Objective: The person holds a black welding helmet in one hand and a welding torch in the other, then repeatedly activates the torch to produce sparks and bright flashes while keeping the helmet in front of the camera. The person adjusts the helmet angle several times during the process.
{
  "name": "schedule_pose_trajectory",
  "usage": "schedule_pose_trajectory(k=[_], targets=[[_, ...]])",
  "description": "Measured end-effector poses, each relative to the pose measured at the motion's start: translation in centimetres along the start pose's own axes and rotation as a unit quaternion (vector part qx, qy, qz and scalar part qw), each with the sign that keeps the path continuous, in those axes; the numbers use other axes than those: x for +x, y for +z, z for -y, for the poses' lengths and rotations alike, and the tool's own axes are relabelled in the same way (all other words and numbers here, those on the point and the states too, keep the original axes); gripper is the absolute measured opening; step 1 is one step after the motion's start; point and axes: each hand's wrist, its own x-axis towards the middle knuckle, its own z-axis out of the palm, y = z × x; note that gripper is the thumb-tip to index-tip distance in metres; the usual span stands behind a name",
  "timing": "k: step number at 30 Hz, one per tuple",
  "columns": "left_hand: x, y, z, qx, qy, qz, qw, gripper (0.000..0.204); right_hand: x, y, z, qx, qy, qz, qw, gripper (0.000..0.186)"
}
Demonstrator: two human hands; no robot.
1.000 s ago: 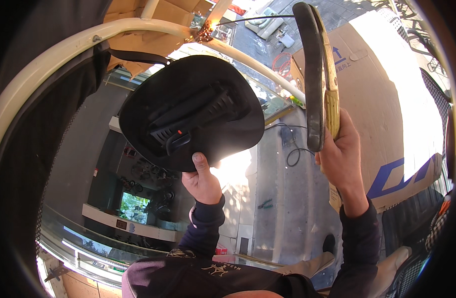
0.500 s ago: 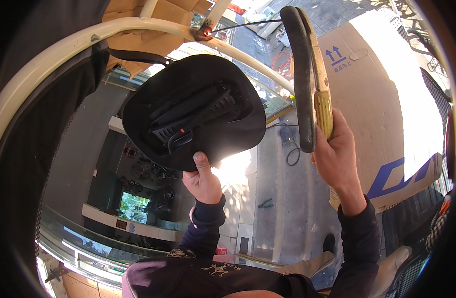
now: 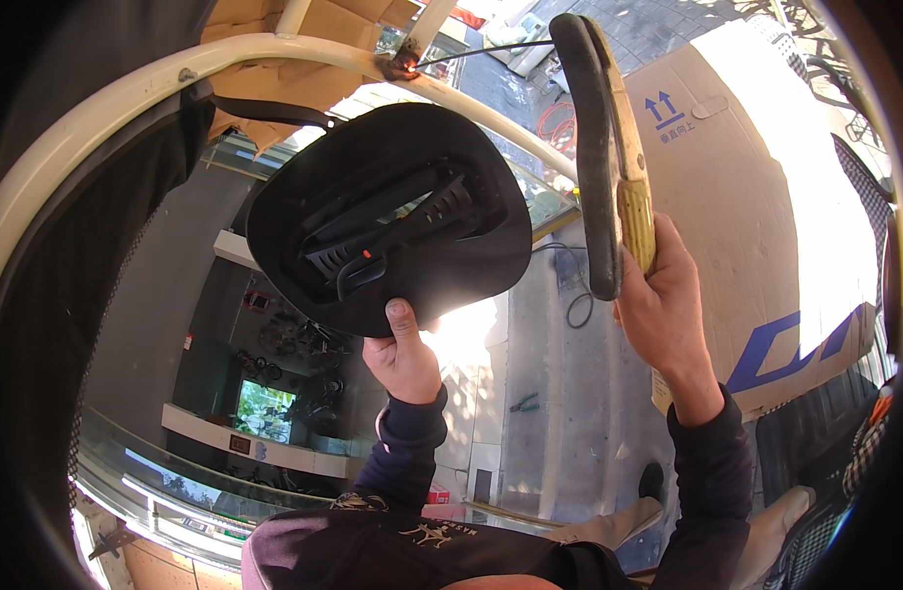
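Note:
My left hand (image 3: pixel 402 359) is closed on a black welding shield (image 3: pixel 388 147), thumb on its lower edge; a narrow window shows in its middle. My right hand (image 3: pixel 663 295) is closed on a long curved tool (image 3: pixel 599 128) with a yellowish wooden grip and a dark strip along it. A thin dark rod (image 3: pixel 486 46) runs from near the tool's top to a scorched joint (image 3: pixel 405 61) on a cream tube frame (image 3: pixel 225 54), where a small orange glow shows. The shield is below the joint, beside the tool.
A large cardboard box (image 3: pixel 727 226) stands at right, with brown cardboard (image 3: pixel 260 84) behind the frame at upper left. A glass-fronted counter (image 3: pixel 206 467) is at lower left. Green-handled pliers (image 3: pixel 525 405) lie on the grey surface below, near a dark looped cable (image 3: pixel 579 315). Black mesh fabric hangs at left.
The spray of sparks at the joint has died down to a small glow. The tool in my right hand has shifted left, and the shield has moved slightly right and up.

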Motion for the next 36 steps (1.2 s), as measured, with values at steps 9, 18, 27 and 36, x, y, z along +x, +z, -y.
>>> schedule_pose_trajectory(k=[9, 18, 27, 36], targets=[[-0.1, 0.2, -0.1, -0.023, -0.015, 0.008, 1.0, 0.044, 0.2, 0.3, 0.0, -0.011, -0.001, -0.005, 1.0, 0.029], [1.0, 1.2, -0.2, -0.027, 0.004, 0.012, 1.0, 0.045, 0.2, 0.8, -0.7, 0.008, -0.01, -0.019, 1.0, 0.03], [1.0, 1.5, -1.4, -0.047, -0.005, 0.017, 0.999, 0.049, -0.1, 0.6, 0.8, 0.144, 0.15, 0.048, 0.977, 0.029], [0.2, 0.5, -2.6, -0.105, -0.017, -0.004, 0.994, 0.054, 0.4, -0.3, -1.1, -0.337, -0.282, -0.077, 0.895, 0.037]])
